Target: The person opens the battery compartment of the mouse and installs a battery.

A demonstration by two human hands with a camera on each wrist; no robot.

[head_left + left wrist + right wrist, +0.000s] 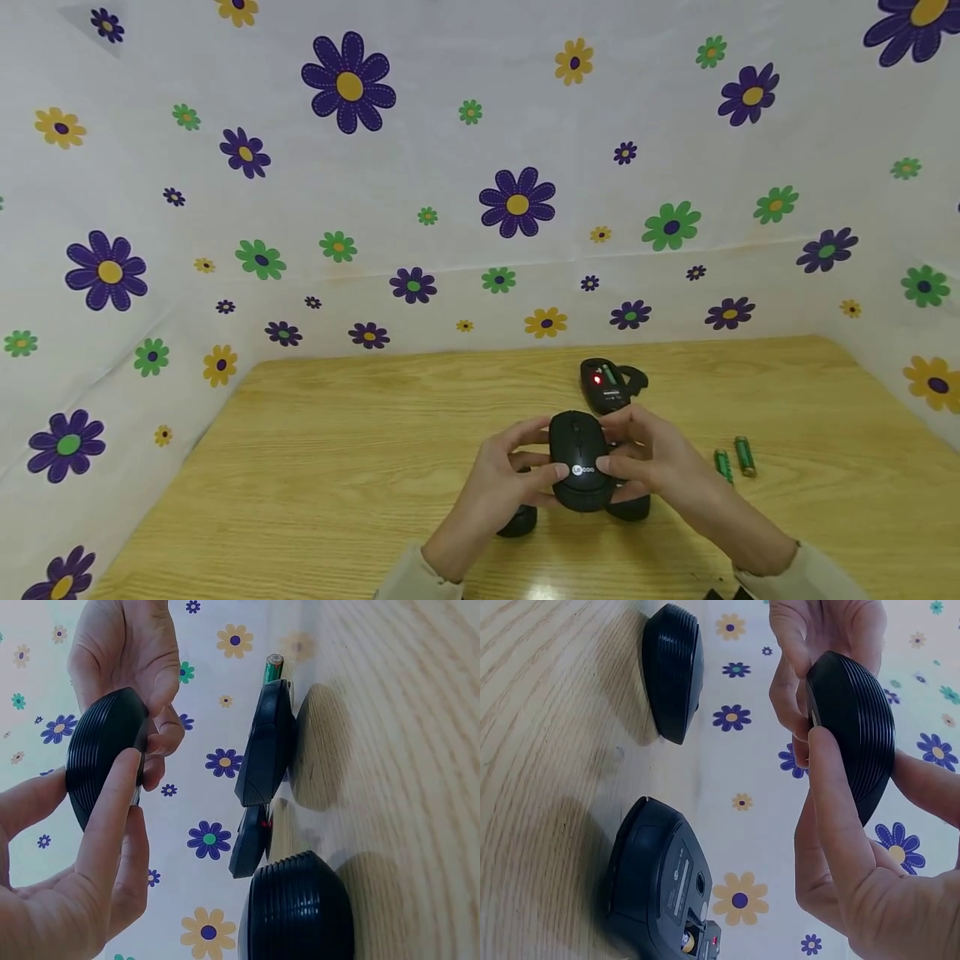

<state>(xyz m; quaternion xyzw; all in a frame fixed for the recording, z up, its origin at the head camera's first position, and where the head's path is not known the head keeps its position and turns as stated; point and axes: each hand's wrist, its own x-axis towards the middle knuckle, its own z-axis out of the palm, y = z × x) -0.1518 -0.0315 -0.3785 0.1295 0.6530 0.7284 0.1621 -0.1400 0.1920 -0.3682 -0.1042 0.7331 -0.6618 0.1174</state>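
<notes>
Both hands hold a black computer mouse (pixel 581 454) up off the table, its buttons and white lettering facing the head camera. My left hand (pixel 498 475) grips its left side, thumb on the top near the lettering. On the opposite side, my right hand (pixel 663 462) pinches it with thumb and fingers. In the right wrist view, the ridged edge of the held mouse (pixel 855 727) shows. Below the hands lie another mouse (pixel 519 523) at left and an upturned mouse (pixel 660 877) with its battery compartment open, partly hidden in the head view.
Farther back lies another upturned mouse (pixel 602 385), its red light on and a battery inside. A loose black cover (pixel 636 381) is beside it. Two green batteries, a nearer one (pixel 723 465) and another (pixel 745 457), lie on the wooden table (pixel 337 458). Flowered cloth (pixel 420 167) hangs behind.
</notes>
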